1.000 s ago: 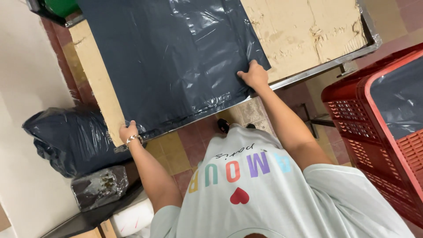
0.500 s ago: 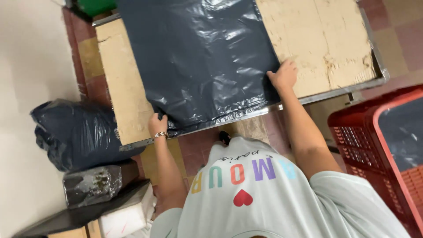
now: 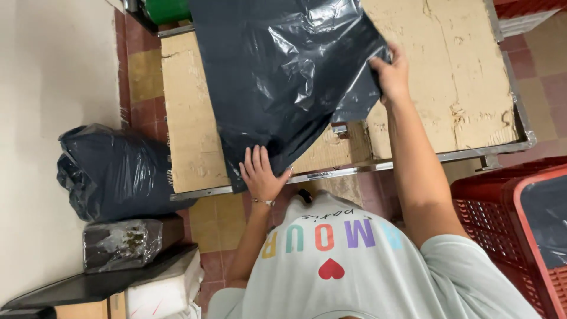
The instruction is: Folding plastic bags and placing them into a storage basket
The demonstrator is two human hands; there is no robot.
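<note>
left hand (image 3: pixel 261 175) pressing, fingers spread, on dark grey plastic bag (image 3: pixel 283 71) | right hand (image 3: pixel 391 74) pinching its edge (lifted) | cardboard-topped metal table (image 3: pixel 460 88) lying beneath

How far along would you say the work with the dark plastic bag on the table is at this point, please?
Done: the dark plastic bag is spread over the cardboard-covered table. In hand: the right hand grips and lifts one bag corner, while the left hand presses the bag's near corner flat at the table edge. Left: the bag is crumpled and only partly turned over, not yet lying neat.
</note>
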